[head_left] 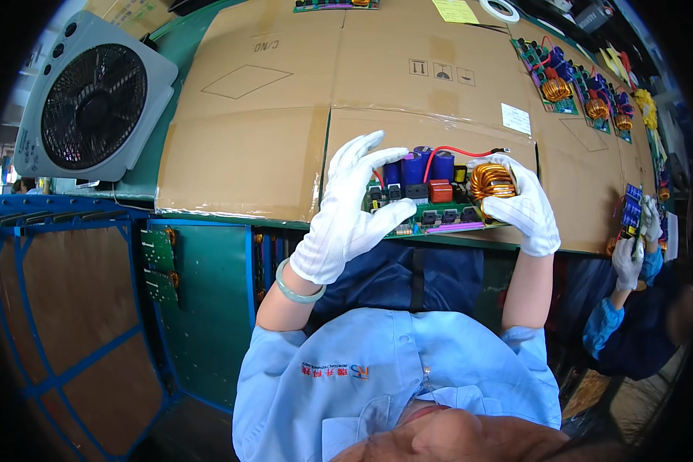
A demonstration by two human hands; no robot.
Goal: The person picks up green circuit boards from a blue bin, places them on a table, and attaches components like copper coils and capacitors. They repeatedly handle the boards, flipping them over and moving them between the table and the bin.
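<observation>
At the near edge of the cardboard-covered bench lies a green circuit board (446, 223) with dark blue capacitors (417, 166), an orange-red block (440, 191) and a loose red wire (454, 149). My left hand (346, 212), in a white glove, is beside the board's left end. Its fingers are spread, with the index finger by the capacitors and the thumb over the front parts. At the other end, my gloved right hand (527, 204) closes its thumb and fingers around a copper-wound coil (492, 182) standing on the board.
A grey box fan (92, 108) stands at the far left. Several boards with copper coils (556, 88) lie at the back right, near a roll of tape (500, 9). On the right, a co-worker's gloved hands (628, 262) hold another board. More green boards (159, 262) sit below the bench, left.
</observation>
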